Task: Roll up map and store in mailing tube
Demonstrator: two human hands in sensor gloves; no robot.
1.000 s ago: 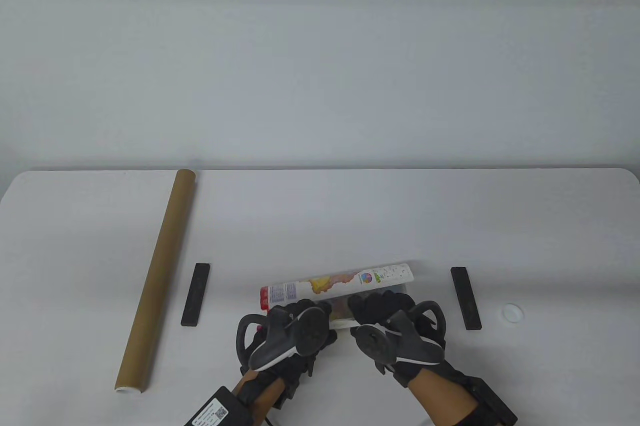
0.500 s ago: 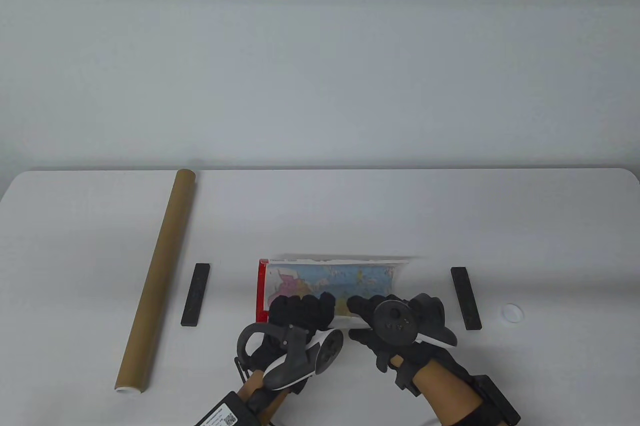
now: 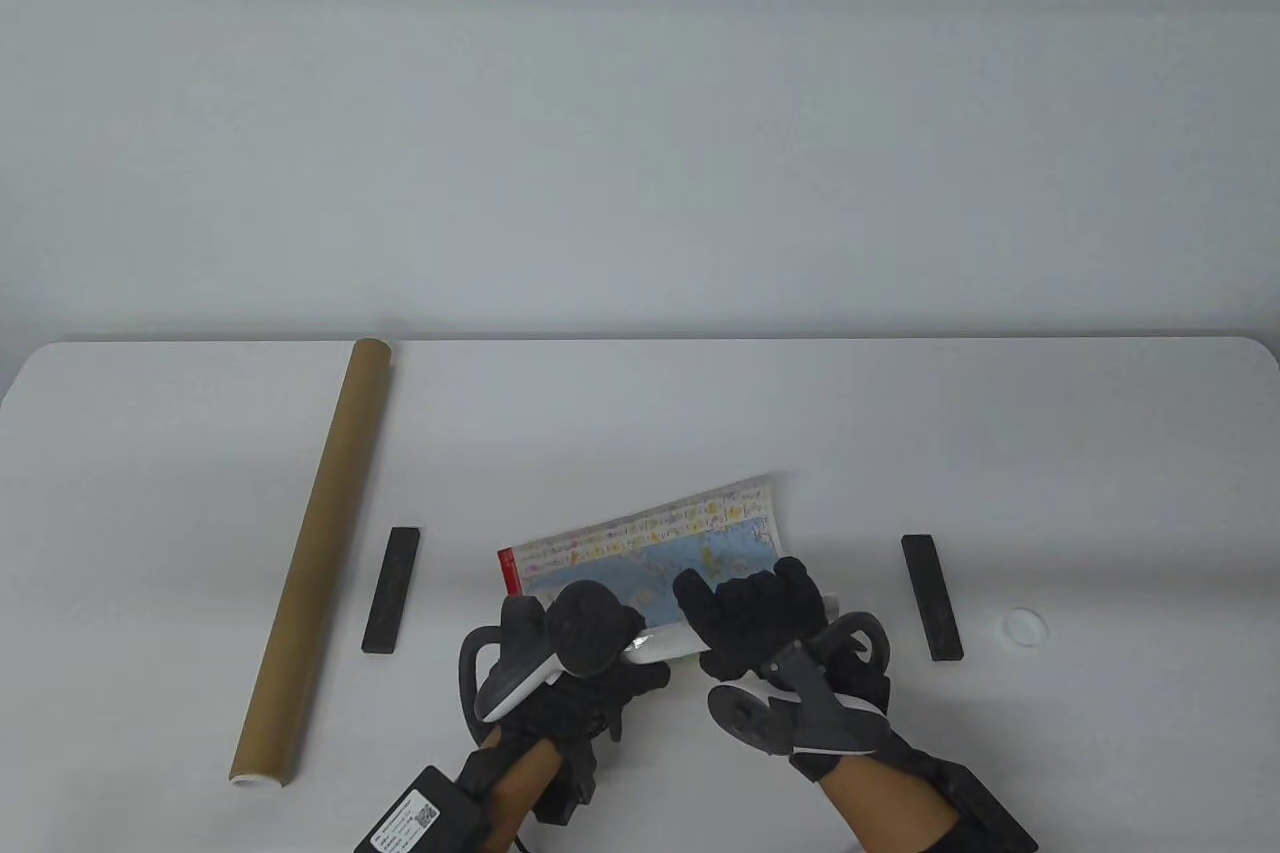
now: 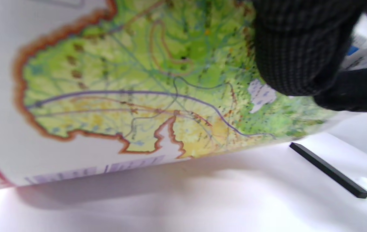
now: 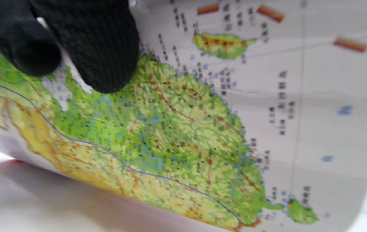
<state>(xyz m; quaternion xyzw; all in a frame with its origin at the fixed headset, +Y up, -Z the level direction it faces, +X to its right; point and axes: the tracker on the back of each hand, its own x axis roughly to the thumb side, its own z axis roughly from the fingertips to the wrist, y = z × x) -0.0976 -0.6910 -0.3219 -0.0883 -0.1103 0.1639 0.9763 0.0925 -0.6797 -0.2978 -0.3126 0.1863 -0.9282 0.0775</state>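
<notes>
The colourful map [image 3: 650, 543] lies partly rolled near the table's front middle. Its loose far edge slants up to the right. My left hand [image 3: 585, 638] grips the roll's left part, with its fingers mostly hidden under the tracker. My right hand [image 3: 745, 608] grips the right part, fingers curled over the paper. In the left wrist view gloved fingers [image 4: 299, 48] press on the curved map [image 4: 122, 96]. In the right wrist view fingers [image 5: 99, 42] press on the map [image 5: 202, 129]. The brown mailing tube [image 3: 315, 553] lies at the left, running front to back, away from both hands.
One black bar [image 3: 391, 590] lies left of the map and another [image 3: 931, 596] lies right of it. One bar also shows in the left wrist view [image 4: 328, 170]. A small white round cap [image 3: 1024, 626] lies at the far right.
The map went from a tight roll to a partly opened sheet, and its far edge now slants up to the right. Both hands have turned on it while staying in about the same place.
</notes>
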